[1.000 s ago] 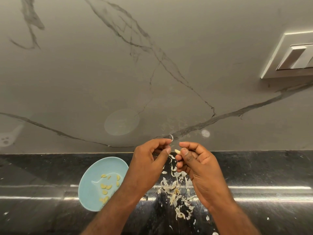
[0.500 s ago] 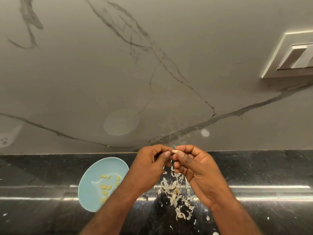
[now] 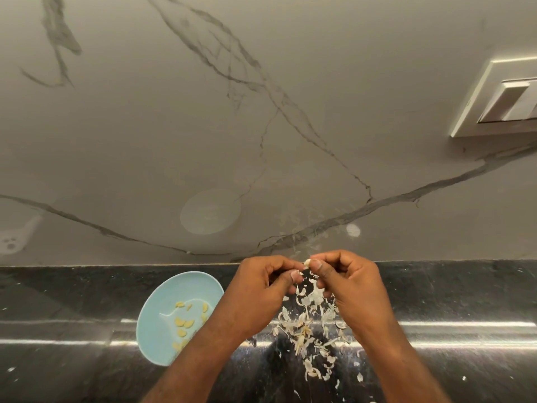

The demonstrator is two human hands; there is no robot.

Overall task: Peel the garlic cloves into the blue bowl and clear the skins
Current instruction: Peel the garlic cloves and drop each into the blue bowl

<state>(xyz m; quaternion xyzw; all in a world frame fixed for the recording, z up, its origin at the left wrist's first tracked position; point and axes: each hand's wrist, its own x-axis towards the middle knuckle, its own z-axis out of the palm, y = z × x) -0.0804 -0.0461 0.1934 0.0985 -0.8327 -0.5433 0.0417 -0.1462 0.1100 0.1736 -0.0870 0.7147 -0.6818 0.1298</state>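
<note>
Both of my hands meet above the black counter. A small pale garlic clove (image 3: 307,262) is pinched between the thumb and fingers of my right hand (image 3: 353,289). My left hand (image 3: 255,292) has its fingertips closed against the same clove. Below the hands lies a pile of white garlic skins (image 3: 308,330), scattered toward the counter's front. The blue bowl (image 3: 174,318) sits to the left of my left forearm and holds several peeled yellow cloves (image 3: 183,322).
The black stone counter (image 3: 450,301) runs across the lower part of the view. Behind it rises a grey marble wall (image 3: 261,126) with dark veins. A white switch plate (image 3: 499,97) is on the wall at upper right.
My hands have come together around the clove; a second ago the fingertips were slightly apart. Both hands shifted a little lower.
</note>
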